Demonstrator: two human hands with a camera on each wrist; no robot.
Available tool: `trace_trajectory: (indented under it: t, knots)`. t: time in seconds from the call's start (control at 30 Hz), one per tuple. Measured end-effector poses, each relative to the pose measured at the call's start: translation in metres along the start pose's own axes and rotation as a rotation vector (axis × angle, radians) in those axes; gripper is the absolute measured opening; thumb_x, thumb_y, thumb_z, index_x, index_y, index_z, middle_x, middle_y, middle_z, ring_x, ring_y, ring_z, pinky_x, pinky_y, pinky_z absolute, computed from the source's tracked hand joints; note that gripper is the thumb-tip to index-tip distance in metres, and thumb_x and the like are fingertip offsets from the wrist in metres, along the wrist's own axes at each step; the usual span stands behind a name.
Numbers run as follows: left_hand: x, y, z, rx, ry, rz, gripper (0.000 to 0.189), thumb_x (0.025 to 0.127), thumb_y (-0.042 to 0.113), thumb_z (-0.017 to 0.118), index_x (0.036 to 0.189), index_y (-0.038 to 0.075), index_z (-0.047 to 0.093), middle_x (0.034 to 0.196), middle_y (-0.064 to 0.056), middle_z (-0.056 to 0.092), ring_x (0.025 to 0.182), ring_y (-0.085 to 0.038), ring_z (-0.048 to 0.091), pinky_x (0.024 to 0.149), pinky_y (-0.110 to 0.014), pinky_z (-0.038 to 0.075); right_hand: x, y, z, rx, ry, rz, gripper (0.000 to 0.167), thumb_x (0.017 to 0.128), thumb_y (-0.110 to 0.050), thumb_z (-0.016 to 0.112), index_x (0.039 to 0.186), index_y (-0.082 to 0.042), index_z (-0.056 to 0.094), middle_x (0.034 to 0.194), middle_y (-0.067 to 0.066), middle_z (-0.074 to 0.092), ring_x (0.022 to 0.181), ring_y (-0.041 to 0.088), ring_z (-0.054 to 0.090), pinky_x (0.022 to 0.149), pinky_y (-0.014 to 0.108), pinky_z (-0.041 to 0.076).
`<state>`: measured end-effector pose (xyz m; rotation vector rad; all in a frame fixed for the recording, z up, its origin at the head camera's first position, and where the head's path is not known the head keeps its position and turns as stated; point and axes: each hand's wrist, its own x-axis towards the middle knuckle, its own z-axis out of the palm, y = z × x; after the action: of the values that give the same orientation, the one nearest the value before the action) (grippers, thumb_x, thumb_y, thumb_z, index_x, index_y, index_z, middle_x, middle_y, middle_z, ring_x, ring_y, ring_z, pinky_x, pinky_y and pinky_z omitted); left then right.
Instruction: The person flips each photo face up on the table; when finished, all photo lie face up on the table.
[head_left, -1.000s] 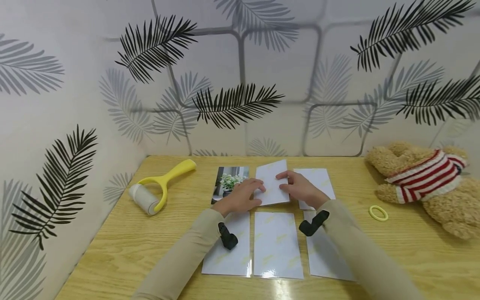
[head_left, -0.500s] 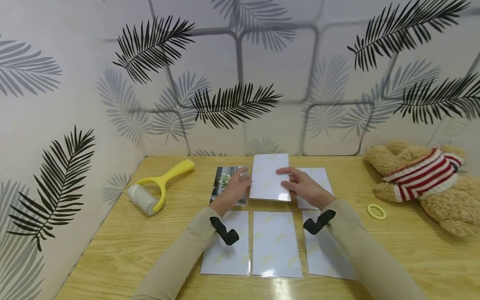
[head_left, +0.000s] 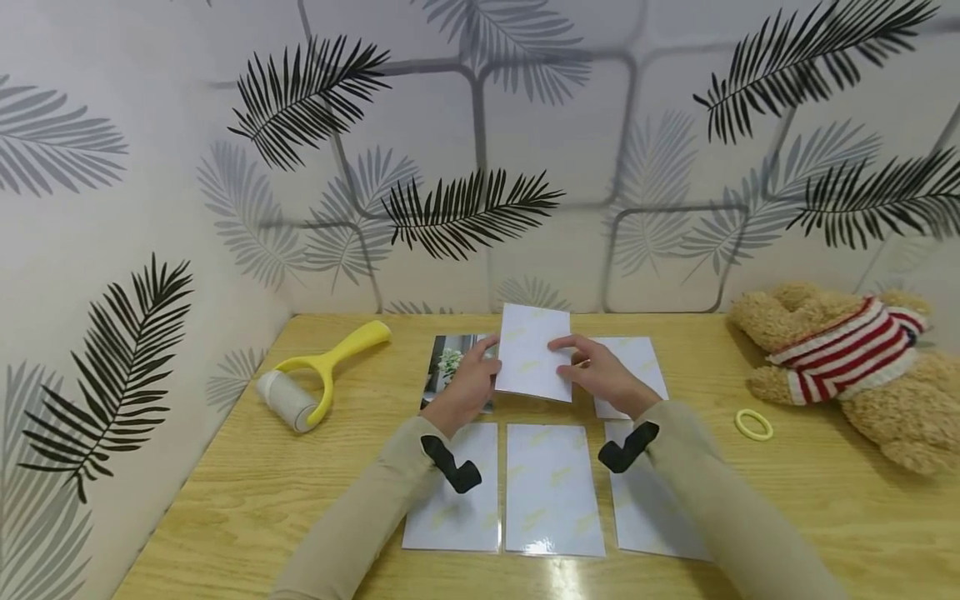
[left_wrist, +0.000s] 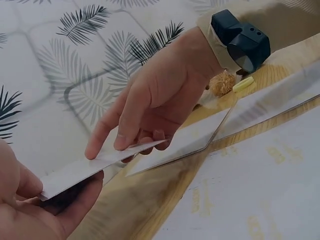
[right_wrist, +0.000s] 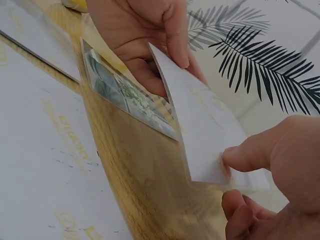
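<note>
A photo print (head_left: 534,352), its white back with faint yellow lettering facing up, is held above the table. My left hand (head_left: 465,385) grips its left edge, thumb on the white back and fingers beneath, as the left wrist view shows. On the opposite side my right hand (head_left: 606,375) pinches the right edge; in the right wrist view its thumb (right_wrist: 252,152) presses on the white back with fingers curled below. Behind my left hand lies a face-up photo of white flowers (head_left: 450,364), partly covered. The held print's picture side is hidden, only a dark patch showing underneath.
Face-down prints lie in a front row: left (head_left: 457,508), middle (head_left: 553,492) and right (head_left: 652,517). Another face-down print (head_left: 637,362) is behind my right hand. A yellow-handled lint roller (head_left: 322,367) lies left; a yellow ring (head_left: 753,425) and a teddy bear (head_left: 855,358) lie right.
The print has been lifted off the table and is now tilted, slightly further left. My left hand has gone from lying over the print to gripping its left edge.
</note>
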<state>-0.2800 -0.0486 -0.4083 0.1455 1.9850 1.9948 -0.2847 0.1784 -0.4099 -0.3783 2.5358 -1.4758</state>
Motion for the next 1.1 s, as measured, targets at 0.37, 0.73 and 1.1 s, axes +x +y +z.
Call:
trace_trajectory:
  t: [0.37,0.73,1.1]
  knots:
    - [0.004,0.004,0.006,-0.129,-0.061,0.022,0.048,0.104,0.014,0.036,0.152,0.015,0.028,0.101,-0.007,0.059,0.078,-0.012,0.061,0.092,-0.050,0.049,0.005,-0.011,0.012,-0.150,-0.011,-0.104,0.033,0.093,-0.008,0.055,0.126,-0.004,0.059,0.083,0.015,0.057,0.071,0.024,0.052,0.060,0.027,0.044]
    - [0.005,0.006,0.019,-0.048,-0.152,0.057,0.049,0.106,0.029,0.033,0.152,0.014,0.027,0.136,-0.024,0.051,0.115,-0.034,0.058,0.100,-0.050,0.045,-0.003,-0.022,0.013,-0.088,-0.171,-0.021,0.071,0.102,-0.046,0.040,0.155,-0.013,0.007,0.142,0.024,0.035,0.120,0.039,0.049,0.095,0.049,0.045]
    - [0.005,-0.001,0.030,0.020,-0.183,0.077,0.048,0.106,0.027,0.031,0.148,0.005,0.035,0.145,-0.019,0.043,0.128,-0.037,0.046,0.101,-0.047,0.044,-0.009,-0.031,0.003,0.017,-0.218,-0.022,0.076,0.102,-0.052,0.030,0.152,-0.027,-0.021,0.144,0.027,0.030,0.119,0.042,0.053,0.096,0.049,0.048]
